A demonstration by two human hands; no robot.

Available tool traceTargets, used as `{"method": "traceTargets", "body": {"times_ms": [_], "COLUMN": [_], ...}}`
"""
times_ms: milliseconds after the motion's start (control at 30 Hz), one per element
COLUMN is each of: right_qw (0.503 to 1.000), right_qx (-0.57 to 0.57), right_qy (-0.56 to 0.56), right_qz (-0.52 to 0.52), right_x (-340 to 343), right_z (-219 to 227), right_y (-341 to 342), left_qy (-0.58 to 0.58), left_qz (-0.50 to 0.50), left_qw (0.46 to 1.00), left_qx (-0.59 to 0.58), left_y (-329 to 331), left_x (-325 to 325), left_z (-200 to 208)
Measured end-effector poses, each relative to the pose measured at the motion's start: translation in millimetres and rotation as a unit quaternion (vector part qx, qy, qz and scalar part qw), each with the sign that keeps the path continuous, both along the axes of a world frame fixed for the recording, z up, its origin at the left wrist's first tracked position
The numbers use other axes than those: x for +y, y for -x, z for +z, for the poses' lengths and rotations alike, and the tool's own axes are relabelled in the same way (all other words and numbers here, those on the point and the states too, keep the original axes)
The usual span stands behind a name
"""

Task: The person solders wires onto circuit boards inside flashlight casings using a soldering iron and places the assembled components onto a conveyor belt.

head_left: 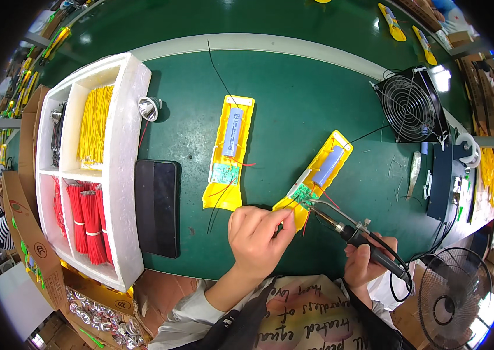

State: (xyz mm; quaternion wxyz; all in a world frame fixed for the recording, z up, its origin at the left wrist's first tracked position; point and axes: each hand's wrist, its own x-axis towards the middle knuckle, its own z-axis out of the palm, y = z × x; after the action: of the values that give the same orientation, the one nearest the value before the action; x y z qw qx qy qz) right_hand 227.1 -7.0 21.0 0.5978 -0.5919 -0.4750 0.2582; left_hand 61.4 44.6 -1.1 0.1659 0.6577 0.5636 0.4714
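Observation:
My right hand (366, 263) is closed around the handle of a soldering iron (352, 235) fitted with a thin metal side tube. The iron's tip reaches the small green circuit board (303, 195) in the right-hand yellow housing (330, 153). That housing lies tilted on the mat and also holds a light purple cylindrical battery (328, 165) with red and black wires. My left hand (257, 238) pinches thumb and forefinger together at the housing's near end; what lies between them is too small to make out. Left of it lies a second yellow housing (222, 196) with a battery (232, 133) and board (225, 173).
A white foam box (131, 175) at left holds yellow wires (96, 125) and red wire bundles (88, 224). Beside it are a black flat device (158, 208) and a reflector cup (149, 108). A black fan (411, 106) stands far right, a wire-cage fan (454, 297) near right.

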Motion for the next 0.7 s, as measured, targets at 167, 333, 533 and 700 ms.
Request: {"method": "traceTargets", "body": {"times_ms": [167, 333, 533, 700], "right_qw": [1.000, 0.998, 0.997, 0.996], "right_qx": [-0.002, -0.012, 0.013, 0.027], "right_qy": [0.006, -0.046, -0.045, -0.059], "right_qz": [-0.003, -0.041, -0.057, -0.063], "right_x": [1.7, 5.4, 2.4, 0.7], "right_z": [2.5, 7.9, 7.6, 8.7], "right_y": [2.0, 3.5, -3.9, -5.9], "left_qy": [0.003, 0.003, -0.011, -0.006], "left_qz": [0.000, -0.001, 0.005, 0.017], "left_qw": [1.000, 1.000, 1.000, 0.999], "left_qx": [-0.001, -0.003, 0.010, 0.040], "left_y": [0.8, 0.2, 0.0, -2.9], "left_x": [-0.6, -1.0, -0.3, -1.3], "left_z": [-0.1, -1.7, -1.9, 0.0]}}
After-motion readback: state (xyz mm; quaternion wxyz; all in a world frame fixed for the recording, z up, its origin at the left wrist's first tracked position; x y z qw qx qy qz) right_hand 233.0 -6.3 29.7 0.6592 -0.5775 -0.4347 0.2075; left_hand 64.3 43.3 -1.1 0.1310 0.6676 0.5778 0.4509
